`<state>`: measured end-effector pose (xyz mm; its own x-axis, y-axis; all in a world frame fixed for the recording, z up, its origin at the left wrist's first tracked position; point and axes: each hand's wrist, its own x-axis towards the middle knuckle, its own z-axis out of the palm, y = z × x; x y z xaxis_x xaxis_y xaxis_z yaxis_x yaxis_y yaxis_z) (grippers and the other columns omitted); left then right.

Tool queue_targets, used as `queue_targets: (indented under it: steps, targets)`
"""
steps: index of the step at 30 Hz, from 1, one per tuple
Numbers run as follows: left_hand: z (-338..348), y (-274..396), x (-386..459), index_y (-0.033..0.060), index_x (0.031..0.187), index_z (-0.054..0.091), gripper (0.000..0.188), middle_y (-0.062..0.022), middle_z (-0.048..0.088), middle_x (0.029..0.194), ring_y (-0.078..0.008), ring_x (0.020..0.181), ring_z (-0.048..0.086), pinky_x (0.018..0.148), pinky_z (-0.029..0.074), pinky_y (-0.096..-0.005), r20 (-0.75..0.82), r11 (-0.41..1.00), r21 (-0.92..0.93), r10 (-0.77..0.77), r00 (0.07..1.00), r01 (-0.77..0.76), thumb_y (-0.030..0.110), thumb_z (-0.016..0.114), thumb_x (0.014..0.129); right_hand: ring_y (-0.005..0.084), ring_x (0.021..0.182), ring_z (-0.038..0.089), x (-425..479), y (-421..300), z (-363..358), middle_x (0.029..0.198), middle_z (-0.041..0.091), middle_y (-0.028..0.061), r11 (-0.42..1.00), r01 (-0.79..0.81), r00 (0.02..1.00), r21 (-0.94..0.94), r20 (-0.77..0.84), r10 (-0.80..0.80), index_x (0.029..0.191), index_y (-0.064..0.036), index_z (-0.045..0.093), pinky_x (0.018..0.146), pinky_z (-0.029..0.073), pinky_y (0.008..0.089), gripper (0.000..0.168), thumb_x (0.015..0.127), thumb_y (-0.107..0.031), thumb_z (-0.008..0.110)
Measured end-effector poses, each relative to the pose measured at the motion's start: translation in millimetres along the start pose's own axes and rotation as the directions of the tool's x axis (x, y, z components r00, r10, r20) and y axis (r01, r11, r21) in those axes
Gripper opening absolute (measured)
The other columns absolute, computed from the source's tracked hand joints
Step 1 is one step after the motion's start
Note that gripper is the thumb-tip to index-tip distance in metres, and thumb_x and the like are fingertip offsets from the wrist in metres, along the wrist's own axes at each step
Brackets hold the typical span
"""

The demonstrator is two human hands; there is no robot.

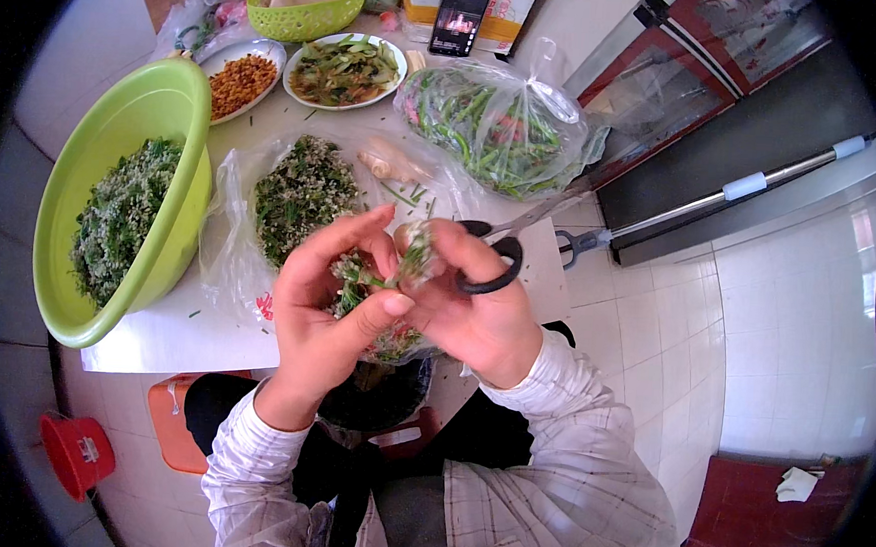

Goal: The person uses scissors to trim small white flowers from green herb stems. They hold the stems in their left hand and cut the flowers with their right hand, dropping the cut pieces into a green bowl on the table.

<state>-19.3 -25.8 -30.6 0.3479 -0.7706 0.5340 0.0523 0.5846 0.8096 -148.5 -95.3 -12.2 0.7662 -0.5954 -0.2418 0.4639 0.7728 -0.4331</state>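
My left hand [323, 309] pinches a green stem with small white flower heads [350, 270], which look like chive blossoms. Close against it, my right hand [483, 323] holds a blurred flower head [418, 254] in its fingers. A pair of black-handled scissors [508, 273] hangs looped on that hand, its blades pointing away to the upper right. Just beyond my hands, a heap of the same blossoms [306, 187] lies on a clear plastic bag [228, 220]. Below my fingers, more green stuff in plastic is partly hidden.
At left, a green basin [199, 109] tilts with blossoms inside. Behind stand a plate of orange-brown crumbs [245, 82], a plate of cooked greens [344, 71], a green basket [306, 18] and a phone [460, 18]. A knotted bag of green peppers [488, 125] sits at right. Ginger [391, 161] lies nearby.
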Motion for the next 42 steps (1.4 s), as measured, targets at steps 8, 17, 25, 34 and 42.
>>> queue_targets:
  steps: [8,17,25,34,42]
  targets:
    - [-16,-3,-3,-0.0012,0.103,0.067,0.027,-0.0117,0.060,0.098,-0.0215,0.093,0.056,0.086,0.044,-0.0348,0.021,0.969,0.209,0.128,0.992,-0.129,0.004,0.072,0.077,0.0034,0.054,0.044,4,10,-6,0.069,0.055,-0.0044,0.985,-0.034,0.999,-0.167,0.021,0.038,0.088,-0.006,0.067,0.048,0.033,0.0190,0.015,0.088,-0.021,0.067]
    - [-24,36,5,-0.0037,0.096,0.065,0.013,-0.0166,0.067,0.095,-0.0224,0.086,0.063,0.079,0.049,-0.0344,-0.033,0.993,0.002,-0.119,0.992,0.119,0.003,0.065,0.084,0.0257,0.058,0.058,3,-22,-3,0.063,0.055,0.0070,-0.071,0.468,0.883,-0.881,0.470,-0.018,0.065,-0.007,0.058,0.052,0.043,0.0356,0.047,0.066,-0.047,0.082]
    - [-31,53,7,-0.0055,0.097,0.064,0.015,-0.0131,0.064,0.093,-0.0191,0.083,0.060,0.075,0.047,-0.0308,0.045,0.980,0.164,-0.124,0.991,0.115,0.007,0.060,0.090,0.0340,0.052,0.057,-14,-33,19,0.055,0.053,0.0099,-0.647,0.310,0.943,-0.697,0.311,0.117,0.059,-0.007,0.061,0.045,0.040,0.0432,0.064,0.059,-0.069,0.074]
    - [-32,56,4,-0.0040,0.094,0.060,0.014,-0.0078,0.060,0.090,-0.0138,0.082,0.053,0.074,0.043,-0.0261,0.052,0.961,0.171,-0.230,0.972,0.218,0.009,0.056,0.093,0.0311,0.047,0.051,-17,-27,17,0.049,0.044,0.0054,-0.701,0.289,0.925,-0.652,0.378,0.030,0.044,-0.010,0.043,0.045,0.036,0.0391,0.059,0.052,-0.052,0.083]
    - [-36,57,2,-0.0036,0.096,0.058,0.013,-0.0056,0.058,0.089,-0.0126,0.083,0.053,0.075,0.042,-0.0256,0.066,0.935,0.102,-0.348,0.935,0.341,0.009,0.056,0.093,0.0315,0.046,0.051,-14,-21,10,0.048,0.044,0.0064,-0.731,0.268,0.922,-0.627,0.388,0.005,0.044,-0.008,0.044,0.043,0.035,0.0401,0.059,0.054,-0.051,0.082]
